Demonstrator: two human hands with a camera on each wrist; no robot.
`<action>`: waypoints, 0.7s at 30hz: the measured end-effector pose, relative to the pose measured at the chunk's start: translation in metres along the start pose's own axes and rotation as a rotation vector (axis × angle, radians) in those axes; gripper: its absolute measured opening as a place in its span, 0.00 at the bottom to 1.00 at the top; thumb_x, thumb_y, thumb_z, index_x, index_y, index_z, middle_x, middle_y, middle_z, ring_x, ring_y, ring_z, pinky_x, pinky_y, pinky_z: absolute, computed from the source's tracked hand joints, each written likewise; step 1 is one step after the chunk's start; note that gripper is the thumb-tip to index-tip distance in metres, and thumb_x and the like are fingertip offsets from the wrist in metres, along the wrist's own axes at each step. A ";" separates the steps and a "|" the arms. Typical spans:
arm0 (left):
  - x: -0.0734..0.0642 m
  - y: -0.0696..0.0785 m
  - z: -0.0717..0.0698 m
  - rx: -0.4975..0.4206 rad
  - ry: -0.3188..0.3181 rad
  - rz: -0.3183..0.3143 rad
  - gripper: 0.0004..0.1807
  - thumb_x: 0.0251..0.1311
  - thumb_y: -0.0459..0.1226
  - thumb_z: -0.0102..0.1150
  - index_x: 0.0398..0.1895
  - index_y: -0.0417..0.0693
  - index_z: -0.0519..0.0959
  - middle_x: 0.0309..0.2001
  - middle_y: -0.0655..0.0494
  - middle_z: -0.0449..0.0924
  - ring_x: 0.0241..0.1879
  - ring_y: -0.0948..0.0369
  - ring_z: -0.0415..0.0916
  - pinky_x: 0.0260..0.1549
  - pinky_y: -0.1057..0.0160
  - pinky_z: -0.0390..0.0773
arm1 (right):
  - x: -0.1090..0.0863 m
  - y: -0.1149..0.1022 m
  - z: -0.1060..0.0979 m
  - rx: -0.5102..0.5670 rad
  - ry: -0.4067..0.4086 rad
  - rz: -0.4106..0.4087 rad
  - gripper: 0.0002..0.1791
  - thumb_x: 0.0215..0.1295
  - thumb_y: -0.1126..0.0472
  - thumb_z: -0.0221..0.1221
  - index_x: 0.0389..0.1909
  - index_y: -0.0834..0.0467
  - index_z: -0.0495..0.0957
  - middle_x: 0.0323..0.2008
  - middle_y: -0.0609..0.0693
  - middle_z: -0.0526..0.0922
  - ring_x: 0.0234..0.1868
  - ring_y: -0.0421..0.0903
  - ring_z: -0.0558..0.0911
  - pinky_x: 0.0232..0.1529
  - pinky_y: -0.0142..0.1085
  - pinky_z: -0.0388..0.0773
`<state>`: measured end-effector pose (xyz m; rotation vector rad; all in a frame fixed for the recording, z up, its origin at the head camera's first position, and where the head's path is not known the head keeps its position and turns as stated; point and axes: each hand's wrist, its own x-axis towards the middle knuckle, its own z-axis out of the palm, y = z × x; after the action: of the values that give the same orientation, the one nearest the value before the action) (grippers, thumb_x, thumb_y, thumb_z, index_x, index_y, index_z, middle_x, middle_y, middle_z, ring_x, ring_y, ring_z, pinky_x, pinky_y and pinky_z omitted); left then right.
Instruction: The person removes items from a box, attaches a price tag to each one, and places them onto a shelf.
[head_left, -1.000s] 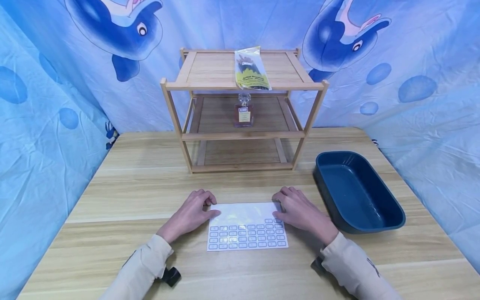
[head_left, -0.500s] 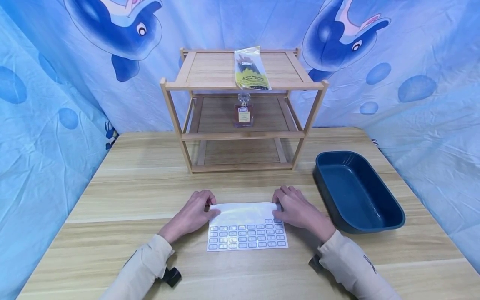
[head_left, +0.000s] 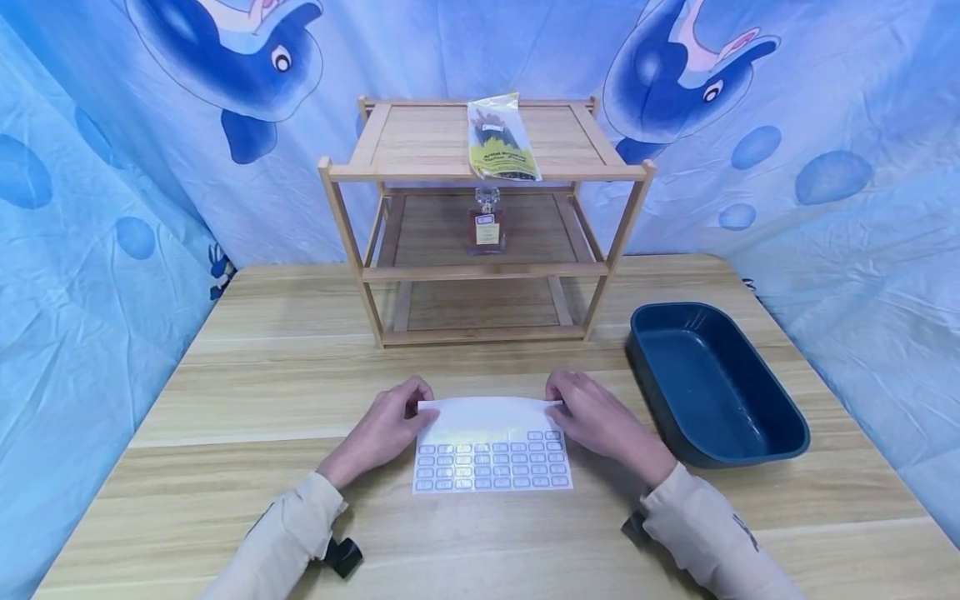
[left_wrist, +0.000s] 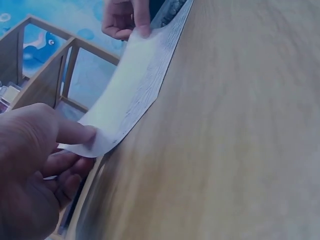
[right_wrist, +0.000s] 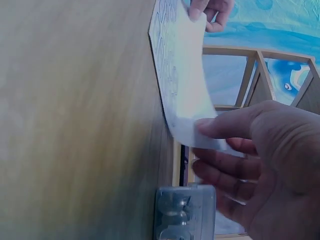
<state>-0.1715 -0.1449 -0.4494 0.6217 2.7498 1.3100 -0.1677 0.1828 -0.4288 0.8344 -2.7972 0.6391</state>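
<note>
A white sheet of labels (head_left: 491,454), with rows of small blue-framed rectangles below a blank upper band, lies near the table's front. Its far edge is lifted and bowed, while the near edge appears to rest on the tabletop. My left hand (head_left: 387,429) pinches the far left corner, thumb on top and fingers underneath. At the far right corner my right hand (head_left: 600,423) pinches the sheet the same way. Both wrist views show the lifted sheet (left_wrist: 120,85) curving between the two thumbs.
Beyond the hands stands a three-tier wooden rack (head_left: 487,271). It bears a yellow-and-white brush packet (head_left: 502,137) on top and a perfume bottle (head_left: 487,227) on the middle shelf. A dark blue basin (head_left: 705,375) sits right of my right hand. Blue dolphin-print curtains surround the table.
The sheet lay nearly flat before. Its far edge is now raised and bowed between both hands, and the whole sheet has shifted slightly away from me.
</note>
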 end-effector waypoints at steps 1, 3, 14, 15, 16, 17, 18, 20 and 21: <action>0.000 0.000 0.000 -0.017 0.013 -0.002 0.07 0.66 0.27 0.65 0.41 0.44 0.77 0.35 0.56 0.82 0.34 0.59 0.73 0.34 0.62 0.74 | 0.001 0.000 0.000 0.008 0.014 -0.004 0.11 0.62 0.70 0.69 0.36 0.57 0.75 0.32 0.46 0.76 0.35 0.45 0.76 0.35 0.40 0.79; -0.001 0.000 0.000 -0.049 0.043 -0.003 0.08 0.66 0.27 0.64 0.43 0.44 0.77 0.38 0.54 0.85 0.34 0.59 0.74 0.36 0.62 0.74 | 0.002 0.000 -0.001 0.022 0.039 -0.012 0.11 0.63 0.70 0.69 0.38 0.58 0.76 0.33 0.48 0.78 0.35 0.45 0.78 0.36 0.41 0.81; -0.003 -0.002 -0.004 -0.198 0.149 -0.015 0.09 0.67 0.26 0.63 0.47 0.42 0.78 0.38 0.52 0.87 0.36 0.57 0.78 0.38 0.63 0.75 | 0.002 -0.004 -0.006 0.267 0.072 0.065 0.07 0.70 0.69 0.65 0.42 0.57 0.76 0.38 0.49 0.82 0.41 0.44 0.82 0.44 0.42 0.83; -0.003 -0.003 -0.004 -0.199 0.153 -0.016 0.09 0.68 0.27 0.63 0.48 0.42 0.78 0.39 0.52 0.87 0.37 0.57 0.79 0.39 0.63 0.76 | 0.001 -0.004 -0.006 0.282 0.076 0.067 0.07 0.70 0.69 0.64 0.42 0.57 0.76 0.38 0.48 0.82 0.42 0.44 0.82 0.45 0.43 0.83; -0.003 -0.003 -0.004 -0.199 0.156 -0.014 0.09 0.68 0.27 0.62 0.48 0.42 0.78 0.39 0.52 0.88 0.37 0.57 0.79 0.40 0.62 0.76 | 0.001 -0.004 -0.006 0.294 0.080 0.068 0.07 0.70 0.69 0.64 0.42 0.57 0.76 0.38 0.48 0.82 0.42 0.44 0.82 0.45 0.43 0.83; -0.004 -0.003 -0.005 -0.198 0.158 -0.010 0.09 0.68 0.27 0.62 0.49 0.41 0.78 0.39 0.52 0.88 0.37 0.57 0.79 0.40 0.62 0.76 | 0.001 -0.004 -0.006 0.304 0.083 0.069 0.07 0.70 0.69 0.64 0.42 0.57 0.76 0.38 0.48 0.82 0.41 0.44 0.82 0.45 0.43 0.83; -0.004 -0.003 -0.005 -0.198 0.160 -0.005 0.09 0.68 0.27 0.62 0.49 0.41 0.78 0.39 0.52 0.88 0.38 0.57 0.79 0.41 0.62 0.76 | 0.000 -0.004 -0.006 0.313 0.085 0.071 0.07 0.70 0.69 0.64 0.42 0.57 0.76 0.37 0.48 0.82 0.41 0.44 0.82 0.45 0.43 0.83; -0.004 -0.002 -0.006 -0.198 0.165 0.005 0.09 0.68 0.27 0.62 0.49 0.41 0.78 0.39 0.52 0.88 0.37 0.57 0.79 0.41 0.62 0.76 | 0.000 -0.004 -0.006 0.325 0.086 0.075 0.07 0.70 0.69 0.65 0.43 0.57 0.76 0.36 0.46 0.82 0.39 0.43 0.81 0.43 0.41 0.83; -0.005 -0.001 -0.006 -0.201 0.166 0.008 0.09 0.68 0.27 0.62 0.49 0.41 0.78 0.38 0.52 0.87 0.37 0.57 0.79 0.40 0.62 0.76 | 0.000 -0.004 -0.006 0.333 0.086 0.077 0.07 0.70 0.69 0.65 0.43 0.57 0.77 0.36 0.46 0.82 0.38 0.43 0.81 0.42 0.39 0.82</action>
<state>-0.1689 -0.1518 -0.4471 0.5324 2.6908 1.6846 -0.1657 0.1826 -0.4221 0.7314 -2.6953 1.1475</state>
